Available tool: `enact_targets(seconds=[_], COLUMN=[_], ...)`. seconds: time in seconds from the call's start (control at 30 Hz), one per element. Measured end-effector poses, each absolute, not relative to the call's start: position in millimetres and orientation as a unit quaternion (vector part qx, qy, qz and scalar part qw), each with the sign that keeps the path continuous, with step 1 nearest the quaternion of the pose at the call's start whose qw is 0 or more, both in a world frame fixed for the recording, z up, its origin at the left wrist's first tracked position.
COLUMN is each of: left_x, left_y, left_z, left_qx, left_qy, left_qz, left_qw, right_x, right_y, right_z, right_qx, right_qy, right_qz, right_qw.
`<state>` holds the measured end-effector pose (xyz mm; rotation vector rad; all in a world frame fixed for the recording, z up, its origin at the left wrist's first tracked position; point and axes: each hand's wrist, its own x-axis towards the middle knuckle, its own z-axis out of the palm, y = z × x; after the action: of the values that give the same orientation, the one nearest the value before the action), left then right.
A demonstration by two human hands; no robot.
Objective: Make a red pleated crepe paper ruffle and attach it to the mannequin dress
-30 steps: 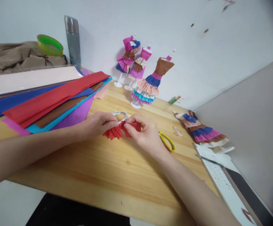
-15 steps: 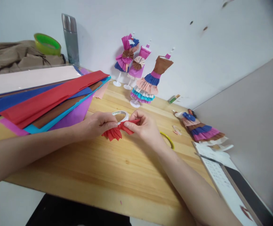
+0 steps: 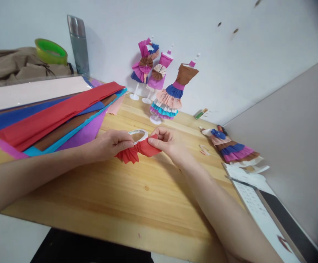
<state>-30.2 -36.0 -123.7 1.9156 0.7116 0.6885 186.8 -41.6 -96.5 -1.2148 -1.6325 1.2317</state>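
Note:
Between both hands, above the wooden table [image 3: 115, 204], stretches a strip of red crepe paper [image 3: 148, 148]. Its left part hangs in gathered ruffles, while the part toward the right is smoother. My left hand [image 3: 117, 143] is closed, pinching the gathered end between thumb and fingers. My right hand [image 3: 166, 140] is closed on the other end, with the thumb on top. A white roll of tape [image 3: 142, 133] appears right behind the paper, between the hands; whether a hand touches it I cannot tell.
Folded coloured paper sheets [image 3: 63, 111] lie at left. Behind them stand a grey bottle [image 3: 78, 45] and a green tape roll [image 3: 50, 52] on brown cloth [image 3: 11, 65]. Several small dress forms, one with a tiered skirt [image 3: 166, 102], stand by the wall. A paper dress [image 3: 230, 144] lies at right.
My right hand has shifted its pinch on the red crepe paper, and more of the smooth part shows spread out. The yellow ring is now hidden behind my right forearm. The view has turned slightly.

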Motion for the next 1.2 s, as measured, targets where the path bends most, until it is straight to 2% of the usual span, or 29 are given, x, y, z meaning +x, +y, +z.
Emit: enact_targets(seconds=[0.37,0.67,1.03,1.2], left_x=[-28.6,-27.4,-28.2,-28.4], left_y=[-37.5,-38.2,-37.5,-36.2], left_z=[-125.2,-124.6,-124.1,-122.6], left_qx=[0.774,0.773,0.767,0.756], left_qy=[0.308,0.312,0.308,0.298], left_qz=[0.303,0.313,0.305,0.295], left_qw=[0.463,0.455,0.473,0.502], right_x=[177.7,177.5,179.4,180.9], right_y=[-53.1,-51.4,-51.9,-49.3], right_z=[-95.5,-99.2,-99.9,-99.5], right_qx=[-0.445,-0.446,-0.474,-0.470], right_qy=[-0.683,-0.667,-0.701,-0.684], right_qz=[0.446,0.466,0.388,0.418], right_qw=[0.369,0.373,0.365,0.369])
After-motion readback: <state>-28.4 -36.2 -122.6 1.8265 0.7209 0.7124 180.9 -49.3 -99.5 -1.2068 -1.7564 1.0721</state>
